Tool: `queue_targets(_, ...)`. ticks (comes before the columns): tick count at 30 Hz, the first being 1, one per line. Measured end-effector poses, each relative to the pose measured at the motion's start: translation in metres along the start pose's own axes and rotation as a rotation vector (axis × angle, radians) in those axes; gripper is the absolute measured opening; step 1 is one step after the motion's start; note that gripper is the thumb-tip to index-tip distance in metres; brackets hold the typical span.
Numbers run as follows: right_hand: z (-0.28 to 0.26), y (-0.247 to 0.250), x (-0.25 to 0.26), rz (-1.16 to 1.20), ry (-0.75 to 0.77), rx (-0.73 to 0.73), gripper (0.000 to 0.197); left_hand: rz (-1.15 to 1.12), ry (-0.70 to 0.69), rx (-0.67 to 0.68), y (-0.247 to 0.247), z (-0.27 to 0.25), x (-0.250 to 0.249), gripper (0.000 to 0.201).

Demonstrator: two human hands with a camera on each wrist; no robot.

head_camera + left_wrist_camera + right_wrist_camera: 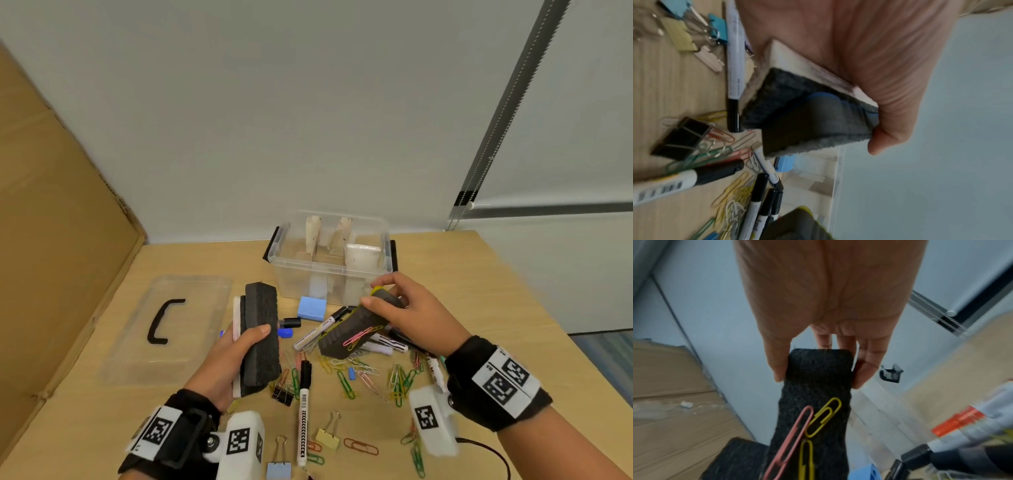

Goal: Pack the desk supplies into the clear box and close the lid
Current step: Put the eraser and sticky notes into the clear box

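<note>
Little can be read: the white marker with a black cap (320,330) lying at about 7 o'clock from the clear plastic box (329,260) bears small dark lettering that looks like "PILOT", while the print on the other markers is too blurred to read.

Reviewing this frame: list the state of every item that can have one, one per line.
Clear plastic box: open, lid off.
Clear lid with black handle: flat on the desk, left of the box.
Stacked dark felt erasers: held by left hand.
Yellow-backed felt eraser: held by right hand, paper clips clinging.
</note>
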State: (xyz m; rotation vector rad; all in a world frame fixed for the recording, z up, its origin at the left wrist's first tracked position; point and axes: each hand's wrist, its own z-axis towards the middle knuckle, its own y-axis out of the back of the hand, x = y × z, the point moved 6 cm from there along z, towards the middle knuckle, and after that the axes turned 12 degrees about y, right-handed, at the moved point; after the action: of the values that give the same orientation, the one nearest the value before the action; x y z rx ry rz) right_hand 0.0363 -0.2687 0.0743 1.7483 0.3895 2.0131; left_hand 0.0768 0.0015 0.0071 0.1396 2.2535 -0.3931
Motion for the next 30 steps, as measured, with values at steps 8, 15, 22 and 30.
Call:
queue_targets(8,0.037,-0.059,0.024,0.101,0.055,0.35,0.04,0.073,-0.024,0.1,-0.046,-0.001,0.007,0.047)
queue_targets(15,0.046,-0.074,0.034,0.165,0.1,0.321,0.043,0.042,-0.037,0.111,-0.062,-0.002,0.017,0.05)
queue_targets(22,0.038,-0.072,0.02,0.223,0.167,0.206,0.046,-0.094,-0.054,0.056,-0.065,-0.002,0.02,0.054)
queue_targets(30,0.011,-0.069,0.012,0.128,0.364,0.195,0.005,-0.161,-0.112,0.005,-0.059,-0.004,0.012,0.042)
